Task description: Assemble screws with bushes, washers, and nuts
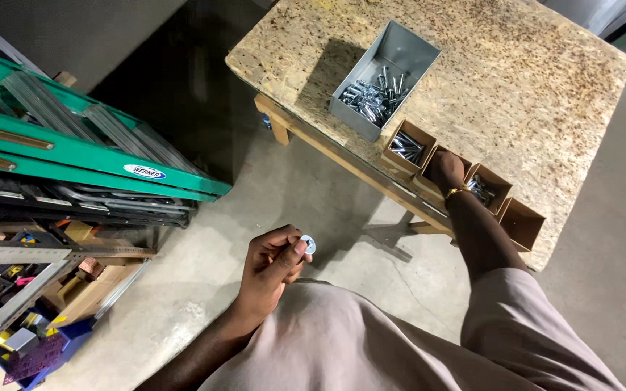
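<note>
Silver round metal washer [309, 244] pinched at left hand [273, 269] fingertips, clear of counter [545, 87]. Right hand [445, 170] dips into small brown cardboard box [440, 163], grip hidden; grey metal bolt bin [384, 78] beyond it.

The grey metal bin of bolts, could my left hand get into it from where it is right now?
Probably not without moving. The left hand is held near the body, off the table, pinching a small washer. The grey bin is open-topped and unblocked, but lies well across the table edge.
</note>
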